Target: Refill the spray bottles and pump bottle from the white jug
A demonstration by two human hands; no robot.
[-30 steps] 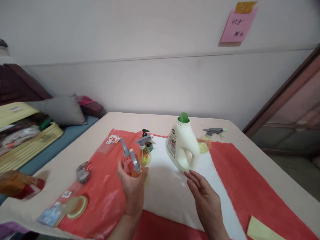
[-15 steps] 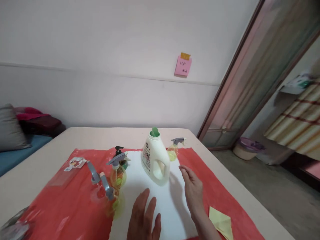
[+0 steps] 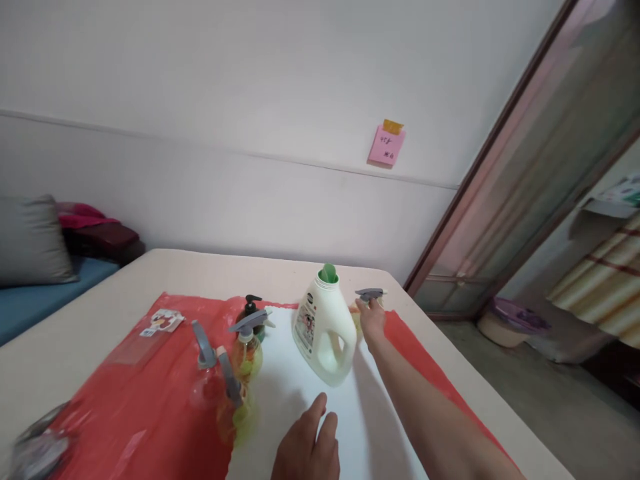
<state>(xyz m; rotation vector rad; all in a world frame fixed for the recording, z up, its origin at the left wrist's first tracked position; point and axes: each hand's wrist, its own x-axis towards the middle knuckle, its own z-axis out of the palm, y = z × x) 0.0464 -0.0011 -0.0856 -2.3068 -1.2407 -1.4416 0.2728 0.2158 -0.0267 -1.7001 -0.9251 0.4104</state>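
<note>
At the back right, my right hand [image 3: 373, 321] is at the neck of a spray bottle [image 3: 371, 292], just under its grey trigger head, with the fingers around it. Most of that bottle is hidden behind the hand and the jug. A large white detergent jug [image 3: 325, 327] stands upright on a white sheet [image 3: 280, 393], with something green in its mouth. My left hand [image 3: 309, 445] hovers over the sheet in front of the jug, fingers apart, holding nothing.
Left of the sheet stand spray bottles with grey heads [image 3: 246, 357] and a dark pump bottle [image 3: 253, 310]. A flat clear package [image 3: 150, 333] lies on the red covering [image 3: 155, 407]. A blurred clear item [image 3: 43, 447] sits at the near left. A wall rises behind the table.
My right hand has reached forward from beside the jug to the spray bottle at the back. The left hand stays low in front of the jug. The camera view has shifted slightly.
</note>
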